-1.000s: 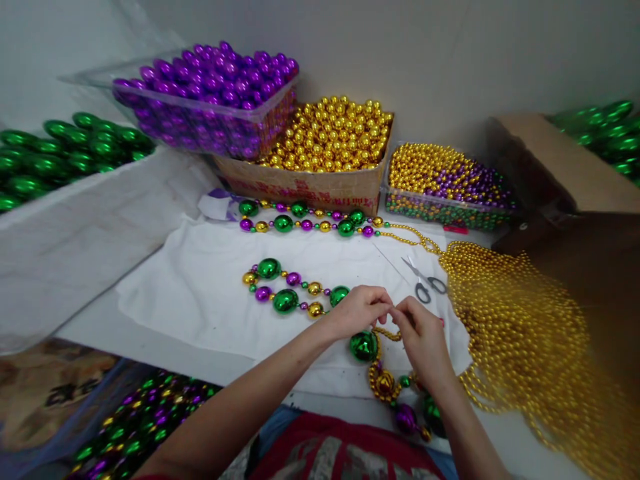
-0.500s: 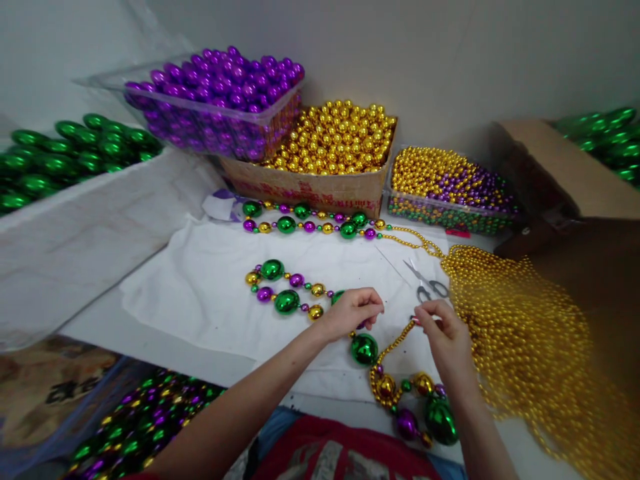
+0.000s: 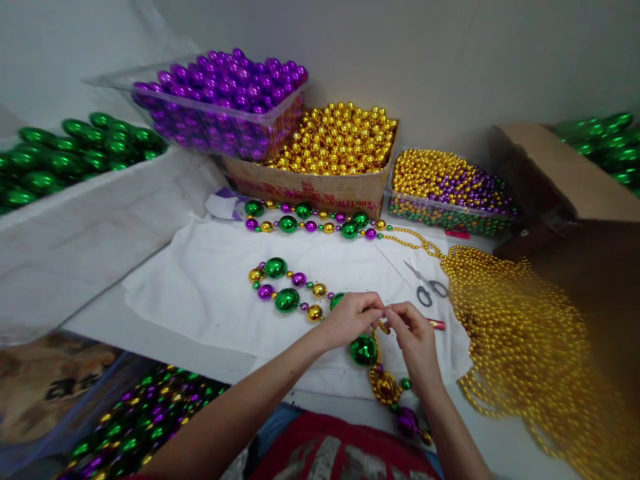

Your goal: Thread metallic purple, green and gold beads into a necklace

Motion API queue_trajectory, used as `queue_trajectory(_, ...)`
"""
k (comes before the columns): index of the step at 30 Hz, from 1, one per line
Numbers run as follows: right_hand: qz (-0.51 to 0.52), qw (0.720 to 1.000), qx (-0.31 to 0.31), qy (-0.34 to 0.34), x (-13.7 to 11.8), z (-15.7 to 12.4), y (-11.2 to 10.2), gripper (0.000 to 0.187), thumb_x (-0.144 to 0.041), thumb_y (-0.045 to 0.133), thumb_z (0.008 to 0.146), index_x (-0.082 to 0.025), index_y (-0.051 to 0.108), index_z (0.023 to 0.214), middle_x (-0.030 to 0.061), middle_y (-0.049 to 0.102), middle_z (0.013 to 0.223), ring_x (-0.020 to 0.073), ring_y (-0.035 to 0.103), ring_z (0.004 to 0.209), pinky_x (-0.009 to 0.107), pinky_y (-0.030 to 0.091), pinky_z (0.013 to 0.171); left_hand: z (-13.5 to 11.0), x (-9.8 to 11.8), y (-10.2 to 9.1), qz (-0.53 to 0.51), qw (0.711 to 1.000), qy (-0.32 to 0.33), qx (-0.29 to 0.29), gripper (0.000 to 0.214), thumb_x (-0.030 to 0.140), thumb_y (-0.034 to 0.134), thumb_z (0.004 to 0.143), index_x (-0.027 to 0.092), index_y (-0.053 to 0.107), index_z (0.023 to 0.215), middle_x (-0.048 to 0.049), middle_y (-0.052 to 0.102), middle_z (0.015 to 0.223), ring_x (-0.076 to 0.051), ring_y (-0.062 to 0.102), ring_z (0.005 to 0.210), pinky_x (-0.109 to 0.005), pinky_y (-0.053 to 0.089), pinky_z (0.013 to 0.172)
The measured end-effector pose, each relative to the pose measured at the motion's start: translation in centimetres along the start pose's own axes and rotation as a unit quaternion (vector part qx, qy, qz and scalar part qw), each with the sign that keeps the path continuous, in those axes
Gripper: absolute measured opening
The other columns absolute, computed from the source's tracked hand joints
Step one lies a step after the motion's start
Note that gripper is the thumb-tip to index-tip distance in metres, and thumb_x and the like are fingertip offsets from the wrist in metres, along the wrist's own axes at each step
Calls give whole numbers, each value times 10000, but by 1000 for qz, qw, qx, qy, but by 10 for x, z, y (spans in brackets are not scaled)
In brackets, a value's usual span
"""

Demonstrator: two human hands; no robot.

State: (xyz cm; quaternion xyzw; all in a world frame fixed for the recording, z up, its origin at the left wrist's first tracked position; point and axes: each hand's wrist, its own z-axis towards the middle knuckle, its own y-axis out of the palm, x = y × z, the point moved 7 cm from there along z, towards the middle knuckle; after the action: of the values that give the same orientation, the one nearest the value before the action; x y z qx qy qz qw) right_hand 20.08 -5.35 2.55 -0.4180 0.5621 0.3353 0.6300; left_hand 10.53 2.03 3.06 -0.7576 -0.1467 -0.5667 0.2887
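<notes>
My left hand (image 3: pixel 353 315) and my right hand (image 3: pixel 413 328) meet above the white cloth, both closed in a pinch with fingertips touching. Up to my right fingers runs a strand of small gold beads (image 3: pixel 376 347), part of a bead necklace (image 3: pixel 364 350) of large green, purple and gold balls. What my left fingers pinch is too small to make out. The necklace's other part (image 3: pixel 287 300) loops on the cloth to the left, partly hidden by my left hand. Just right of my right hand lies a red object (image 3: pixel 437 325). Scissors (image 3: pixel 425 287) rest beyond it.
Another bead string (image 3: pixel 310 227) lies at the back, before a box of gold balls (image 3: pixel 345 143) and a tub of purple balls (image 3: pixel 225 100). A smaller tub (image 3: pixel 450 183) holds mixed beads. Gold strands (image 3: pixel 530 333) heap at right. A white box wall (image 3: pixel 100 233) stands left.
My right hand has moved left with the gold strand, and its fingertips now meet my left hand's. The red object on the cloth has come into fuller view.
</notes>
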Motion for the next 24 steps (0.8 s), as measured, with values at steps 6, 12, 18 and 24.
queue_trajectory(6, 23, 999, 17, 37, 10, -4, -5, 206, -368, 559, 845, -190, 532, 743, -37, 469, 625, 106, 423, 557, 233, 335, 502, -3, 9, -1, 82, 995, 61, 11, 139, 207, 500, 803, 167, 627, 759, -7, 611, 743, -124, 551, 703, -229, 423, 670)
queue_trajectory(12, 24, 998, 33, 53, 15, -6, -8, 167, -336, 602, 820, -202, 504, 839, -44, 500, 618, 119, 479, 574, 234, 368, 524, -11, 23, -2, 160, 975, 146, 52, 176, 172, 443, 864, 173, 608, 805, -75, 466, 1324, -183, 529, 1092, -323, 383, 955)
queue_trajectory(18, -24, 998, 35, 38, 7, -11, -10, 131, -307, 611, 810, -215, 527, 849, -39, 535, 605, 144, 505, 590, 265, 377, 576, -13, 25, 2, 179, 970, 162, 21, 188, 161, 393, 896, 176, 571, 838, -83, 521, 1235, -175, 523, 1113, -307, 390, 965)
queue_trajectory(24, -29, 999, 22, 36, -1, -12, -9, 99, -305, 649, 758, -208, 669, 751, 27, 611, 777, 165, 497, 741, 285, 362, 708, -12, 26, 1, 192, 967, 169, 8, 165, 156, 398, 895, 174, 547, 827, -80, 498, 1245, -174, 507, 1126, -309, 389, 961)
